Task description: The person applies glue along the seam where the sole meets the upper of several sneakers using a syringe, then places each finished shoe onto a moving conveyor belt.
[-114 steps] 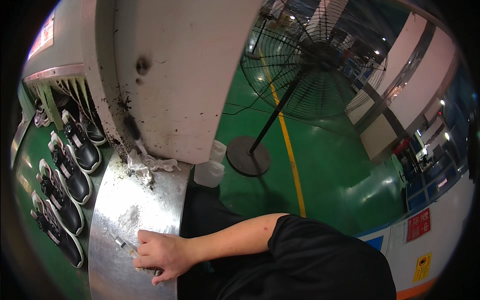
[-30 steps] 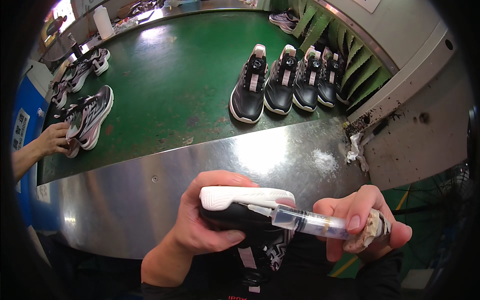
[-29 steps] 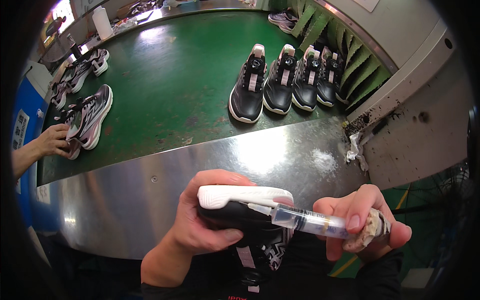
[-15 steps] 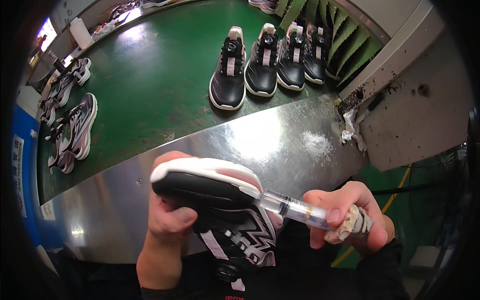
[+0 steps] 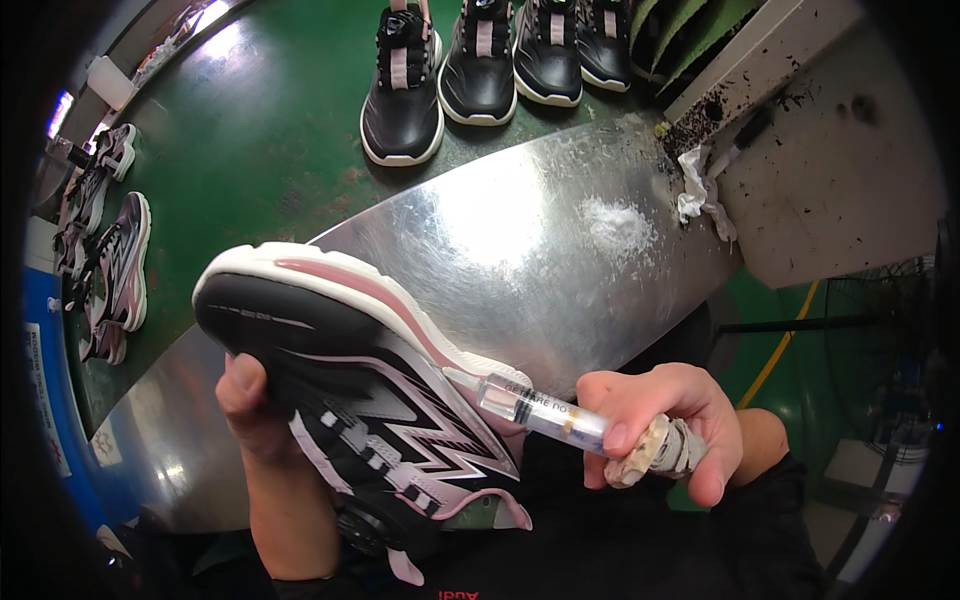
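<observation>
Left hand (image 5: 250, 400) grips a black-and-pink sneaker (image 5: 350, 390) on its side above the near edge of the steel bench (image 5: 520, 240). Right hand (image 5: 665, 420) is closed around a syringe (image 5: 530, 405), tip at the sole seam. Best steadied and squeezed slowly along the seam.

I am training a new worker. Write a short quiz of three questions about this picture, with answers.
1. True or false: the right hand holds the syringe.
2. Where does the syringe tip touch the shoe in the left hand?
A. the laces
B. the edge of the white sole
C. the heel tab
3. Fill in: on the metal table lies a small heap of white ____.

Key: 1 true; 2 B; 3 powder.
</observation>
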